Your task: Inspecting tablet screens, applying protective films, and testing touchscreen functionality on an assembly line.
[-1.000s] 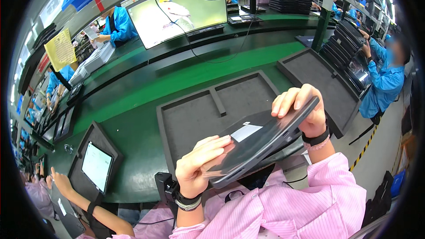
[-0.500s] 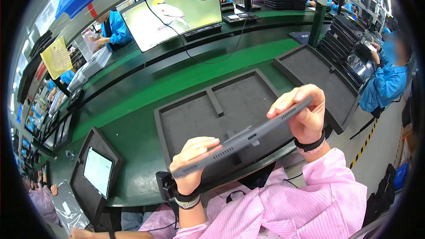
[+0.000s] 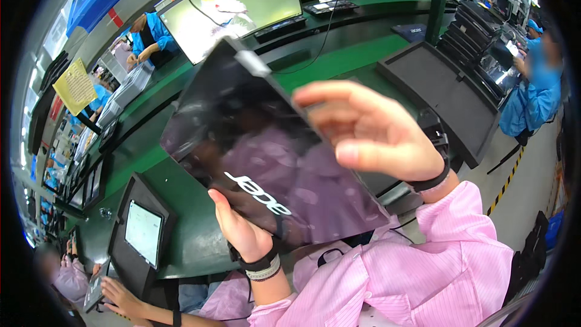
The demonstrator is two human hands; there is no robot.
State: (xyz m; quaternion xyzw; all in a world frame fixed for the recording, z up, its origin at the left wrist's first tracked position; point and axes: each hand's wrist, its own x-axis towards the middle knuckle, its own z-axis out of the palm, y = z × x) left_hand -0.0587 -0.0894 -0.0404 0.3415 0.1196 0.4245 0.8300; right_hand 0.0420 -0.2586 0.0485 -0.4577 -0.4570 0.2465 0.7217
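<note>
A dark, glossy tablet (image 3: pixel 266 163) is tilted up in front of me, its film-covered face with white lettering turned toward me. A small white tab (image 3: pixel 253 63) sticks to its upper edge. My left hand (image 3: pixel 245 236) grips the tablet at the lower left edge, thumb along the side and the other fingers hidden behind it. Beside the right edge, my right hand (image 3: pixel 387 133) is open with fingers stretched out; whether the fingertips touch the tablet I cannot tell.
A black tray (image 3: pixel 439 88) lies to the right, below stacked dark devices (image 3: pixel 469 48). At left, another tray (image 3: pixel 130 260) holds a lit tablet (image 3: pixel 144 233). A neighbour's hand (image 3: pixel 124 300) is at lower left. Behind stands a monitor (image 3: pixel 272 0); a person in blue (image 3: pixel 532 94) works at right.
The tablet has turned from edge-on to face me and risen to the left. My right hand has let go of its end and opened; my left hand still holds it.
</note>
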